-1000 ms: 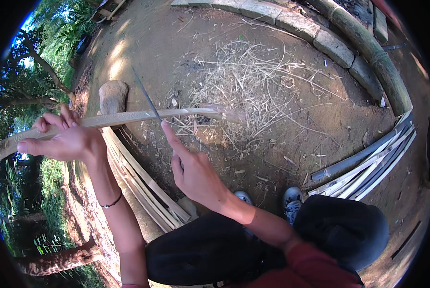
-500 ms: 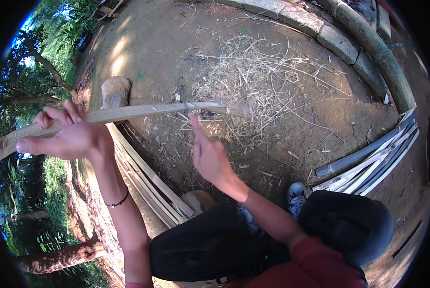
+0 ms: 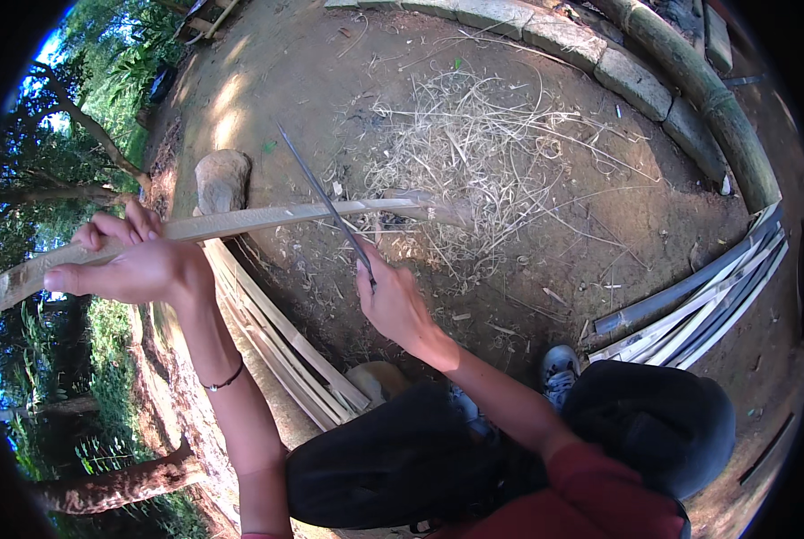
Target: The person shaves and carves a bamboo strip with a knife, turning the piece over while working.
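A long pale bamboo strip [image 3: 276,216] runs from the left edge toward the middle. My left hand [image 3: 141,256] is closed around it, with the fingers over its far side and the thumb along its near side. My right hand [image 3: 397,305] grips a knife [image 3: 316,184] with a long, narrow dark blade. The blade slants up and to the left across the strip, near the strip's right end. Most of the knife's handle is hidden in my right hand.
A heap of thin shavings [image 3: 483,153] lies on the dirt ahead. Split bamboo strips [image 3: 272,337] are bundled at my left, with another bundle [image 3: 689,296] at right. A log stump [image 3: 222,180] stands beyond my strip. Stone blocks [image 3: 635,81] and a thick bamboo pole [image 3: 716,99] line the far right.
The knife blade has turned from nearly upright and blurred to a plain slant across the strip. My right hand has rotated slightly; my left hand still holds the strip, almost in place.
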Available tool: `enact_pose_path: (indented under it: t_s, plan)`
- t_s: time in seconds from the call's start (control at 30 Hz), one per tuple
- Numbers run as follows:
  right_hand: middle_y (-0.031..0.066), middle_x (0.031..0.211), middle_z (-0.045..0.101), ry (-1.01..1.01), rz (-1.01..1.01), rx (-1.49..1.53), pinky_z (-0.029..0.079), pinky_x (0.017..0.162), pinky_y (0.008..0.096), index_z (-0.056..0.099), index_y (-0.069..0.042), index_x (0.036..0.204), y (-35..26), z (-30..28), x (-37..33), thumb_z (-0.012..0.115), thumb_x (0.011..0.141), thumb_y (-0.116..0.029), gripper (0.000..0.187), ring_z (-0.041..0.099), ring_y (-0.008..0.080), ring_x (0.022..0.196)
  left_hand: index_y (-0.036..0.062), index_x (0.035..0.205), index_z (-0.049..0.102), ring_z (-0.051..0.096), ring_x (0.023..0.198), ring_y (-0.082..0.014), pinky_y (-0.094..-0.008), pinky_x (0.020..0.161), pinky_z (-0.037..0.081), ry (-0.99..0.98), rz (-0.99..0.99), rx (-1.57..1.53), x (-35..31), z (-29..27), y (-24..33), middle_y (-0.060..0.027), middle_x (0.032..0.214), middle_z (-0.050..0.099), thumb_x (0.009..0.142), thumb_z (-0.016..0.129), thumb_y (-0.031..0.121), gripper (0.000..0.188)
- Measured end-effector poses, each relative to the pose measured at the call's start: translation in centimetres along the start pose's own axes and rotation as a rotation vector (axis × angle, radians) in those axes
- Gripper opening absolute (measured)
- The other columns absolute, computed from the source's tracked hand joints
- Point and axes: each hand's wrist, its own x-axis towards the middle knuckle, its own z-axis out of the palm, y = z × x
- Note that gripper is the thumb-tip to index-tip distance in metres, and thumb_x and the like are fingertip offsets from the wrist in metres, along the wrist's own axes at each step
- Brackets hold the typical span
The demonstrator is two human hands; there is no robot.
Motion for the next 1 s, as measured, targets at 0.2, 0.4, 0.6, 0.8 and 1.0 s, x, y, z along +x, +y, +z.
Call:
enact_pose_path:
  t_s: [0.2,0.4,0.6,0.8,1.0]
  plan:
    - [0.0175,0.049,0.049,-0.025,0.071,0.070,0.041,0.048,0.0425,0.022,-0.006,0.157,-4.1,-1.0,-0.4,0.050,0.096,-0.006,0.067,0.049,0.0322,0.040,0.0160,0.084,0.034,0.022,0.051,-0.0139,-0.0261,0.051,0.023,0.039,-0.024,0.004,0.4,-0.4,-0.3,0.0018,0.062,0.028,0.092,0.022,0.081,0.066]
    - [0.0175,0.050,0.050,-0.064,-0.031,0.071,0.043,0.050,0.0434,0.018,-0.007,0.158,-5.0,-1.4,-0.7,0.050,0.093,0.000,0.073,0.052,0.0323,0.042,0.0156,0.084,0.034,0.021,0.052,-0.0139,-0.0272,0.053,0.023,0.030,0.013,-0.004,0.1,-0.3,-0.4,0.0020,0.061,0.026,0.093,0.018,0.079,0.066]
    - [0.0199,0.051,0.054,-0.079,-0.189,-0.022,0.046,0.051,0.0457,0.018,-0.004,0.157,-6.9,-1.1,-1.1,0.052,0.088,0.003,0.076,0.056,0.0337,0.043,0.0162,0.087,0.033,0.020,0.052,-0.0137,-0.0274,0.051,0.020,-0.058,0.034,0.011,0.0,-0.7,-0.1,0.0016,0.061,0.026,0.092,0.017,0.081,0.067]
    - [0.0185,0.051,0.055,-0.016,0.032,-0.106,0.045,0.048,0.0453,0.019,0.000,0.156,0.1,-1.8,-0.2,0.050,0.090,0.002,0.073,0.055,0.0300,0.041,0.0167,0.086,0.034,0.023,0.051,-0.0139,-0.0280,0.051,0.018,0.038,-0.053,0.024,0.7,-1.2,-0.5,0.0016,0.061,0.025,0.092,0.016,0.080,0.067]
    - [0.0219,0.058,0.056,-0.092,0.045,-0.026,0.045,0.052,0.0425,0.030,-0.009,0.154,-4.3,-1.1,0.0,0.048,0.093,0.002,0.065,0.059,0.0333,0.048,0.0151,0.082,0.033,0.024,0.049,-0.0129,-0.0265,0.051,0.021,-0.039,0.047,0.065,0.5,-1.4,-0.5,0.0016,0.059,0.027,0.091,0.013,0.082,0.070]
